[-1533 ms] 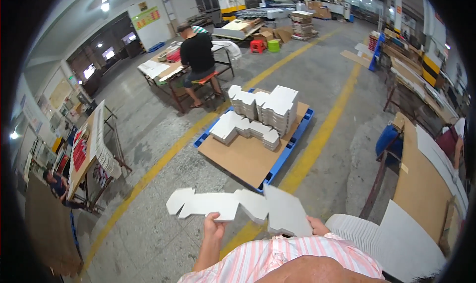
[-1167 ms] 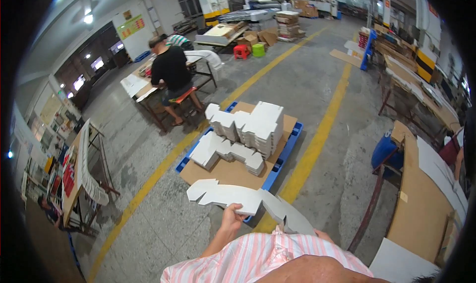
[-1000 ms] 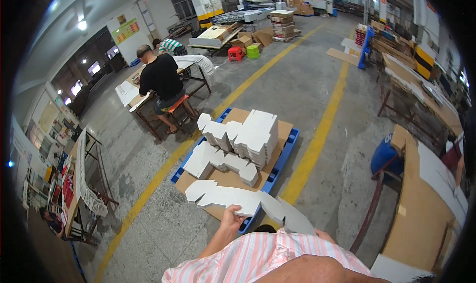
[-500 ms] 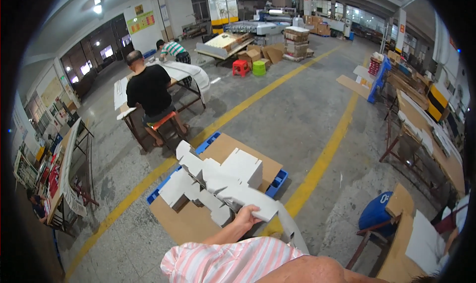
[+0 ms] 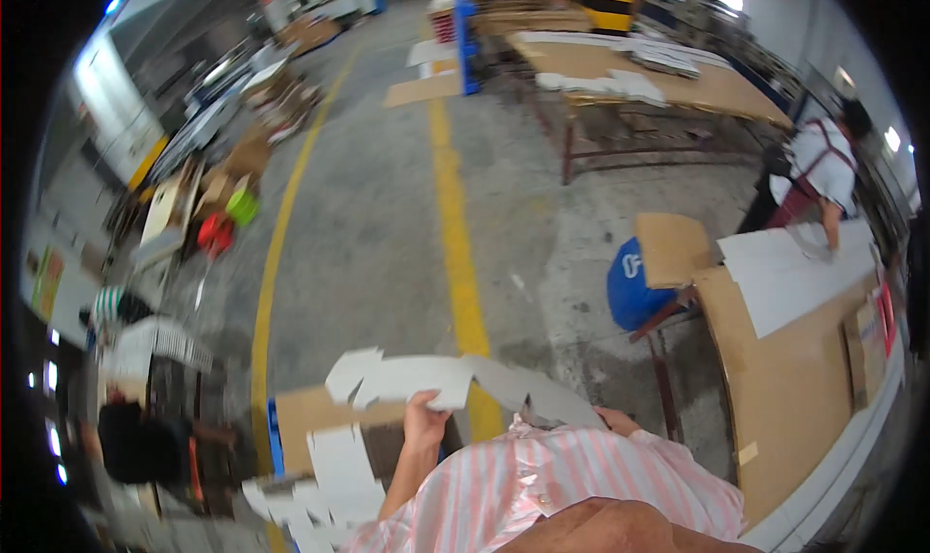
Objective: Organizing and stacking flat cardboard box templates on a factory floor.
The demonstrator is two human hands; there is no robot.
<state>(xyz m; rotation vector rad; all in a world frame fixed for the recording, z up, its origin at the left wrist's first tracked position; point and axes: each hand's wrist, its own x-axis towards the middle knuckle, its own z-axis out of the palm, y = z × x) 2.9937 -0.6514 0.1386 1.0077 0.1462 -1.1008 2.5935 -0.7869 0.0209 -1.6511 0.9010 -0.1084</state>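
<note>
A long white die-cut cardboard sheet [image 5: 402, 377] with notched edges bows across in front of my body. My left hand [image 5: 424, 422] is closed on its near edge, toward the left end. At the sheet's right end my right hand [image 5: 616, 420] grips it, with the fingers partly hidden behind my body and the sheet. Below and left of my left hand lie more white die-cut cardboard sheets [image 5: 344, 466] in a stack on brown cardboard [image 5: 315, 413], with a blue pallet edge [image 5: 277, 437] beside it.
At right stands a table topped with brown cardboard [image 5: 775, 388]; a person [image 5: 819, 170] handles a white sheet [image 5: 799, 272] there. A blue barrel [image 5: 632, 287] is beside it. Another worktable [image 5: 697, 93] stands farther back. A seated person [image 5: 140, 442] is at left. Yellow lines [image 5: 450, 214] mark the floor.
My view has swung to the right, so the pallet now sits lower left. The white sheet has moved away from the stack, and my right hand has come into sight at its other end.
</note>
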